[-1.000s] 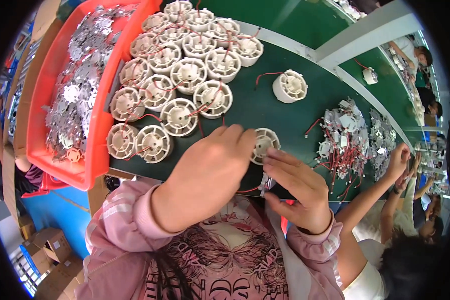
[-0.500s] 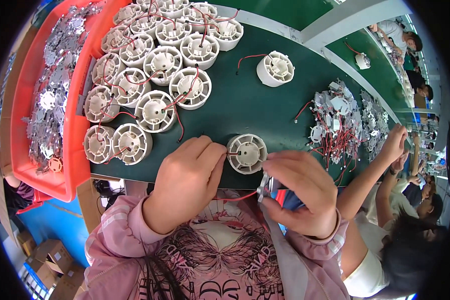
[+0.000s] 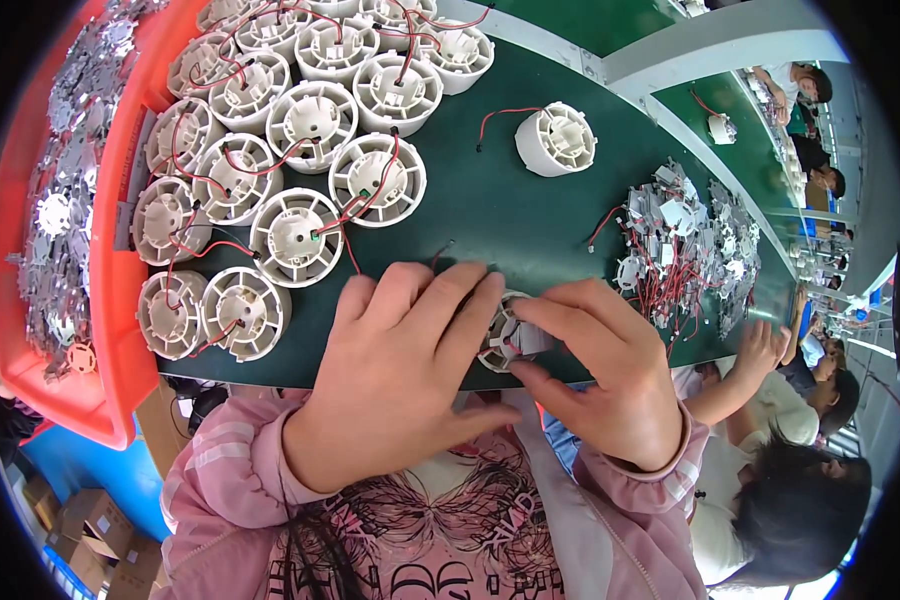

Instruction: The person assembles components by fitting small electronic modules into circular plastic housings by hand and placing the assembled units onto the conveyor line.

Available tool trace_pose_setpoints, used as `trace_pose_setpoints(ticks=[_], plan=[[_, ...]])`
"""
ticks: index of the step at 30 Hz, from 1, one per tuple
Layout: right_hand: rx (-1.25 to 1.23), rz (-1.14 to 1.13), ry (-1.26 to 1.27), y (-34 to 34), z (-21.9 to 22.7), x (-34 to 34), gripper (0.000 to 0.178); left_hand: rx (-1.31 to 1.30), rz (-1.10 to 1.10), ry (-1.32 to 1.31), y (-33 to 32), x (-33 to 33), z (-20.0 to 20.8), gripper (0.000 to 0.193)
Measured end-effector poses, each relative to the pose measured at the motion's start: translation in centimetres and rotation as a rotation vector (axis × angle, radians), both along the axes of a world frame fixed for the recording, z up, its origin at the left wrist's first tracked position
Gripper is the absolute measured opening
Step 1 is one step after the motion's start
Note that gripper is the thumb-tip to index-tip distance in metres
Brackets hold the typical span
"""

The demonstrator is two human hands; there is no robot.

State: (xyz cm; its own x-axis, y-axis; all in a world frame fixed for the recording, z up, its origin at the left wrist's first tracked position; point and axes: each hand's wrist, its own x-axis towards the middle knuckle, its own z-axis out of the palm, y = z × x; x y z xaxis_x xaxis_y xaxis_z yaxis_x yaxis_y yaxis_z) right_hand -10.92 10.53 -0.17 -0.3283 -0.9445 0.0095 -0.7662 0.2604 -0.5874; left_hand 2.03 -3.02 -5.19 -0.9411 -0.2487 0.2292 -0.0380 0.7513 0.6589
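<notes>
A round white plastic housing [image 3: 489, 357] sits at the table's near edge between my two hands, mostly hidden by them. My right hand [image 3: 610, 375] pinches a silver metal plate [image 3: 530, 341] against the top of this housing. My left hand [image 3: 400, 365] lies over the left side of the housing, fingers stretched out and thumb apart; whether its fingertips touch the rim is hidden. A red wire end [image 3: 438, 259] sticks out beyond the left fingers.
Several white housings [image 3: 297, 237] with red and black wires stand at the left. Beyond them is a red bin [image 3: 120, 330] of metal plates. One housing [image 3: 556, 139] stands farther back. Metal plates with wires [image 3: 667, 235] are heaped at right, near a co-worker's hand [image 3: 760, 350].
The metal plate has moved from beside the housing onto it, in my right hand. My left hand has opened from a pinch and moved right over the housing. The view has shifted slightly.
</notes>
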Motion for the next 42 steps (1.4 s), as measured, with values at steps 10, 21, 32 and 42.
trace_pose_setpoints(ticks=[10,21,32,42], plan=[[0.059,-0.095,-0.050,0.4,0.2,1.1,0.045,-0.041,-0.032,0.101,0.2,-0.6,-2.9,0.066],[0.128,-0.150,0.005,-0.1,0.4,2.4,0.042,0.068,-0.093,0.085,0.6,-0.9,-3.3,0.064],[-0.016,-0.225,-0.406,2.2,-2.1,0.0,0.041,0.076,-0.070,0.082,0.4,-1.0,-3.4,0.056],[-0.199,-0.416,-0.857,1.0,-4.8,1.7,0.039,0.049,-0.071,0.105,0.5,-0.9,-3.3,0.054]])
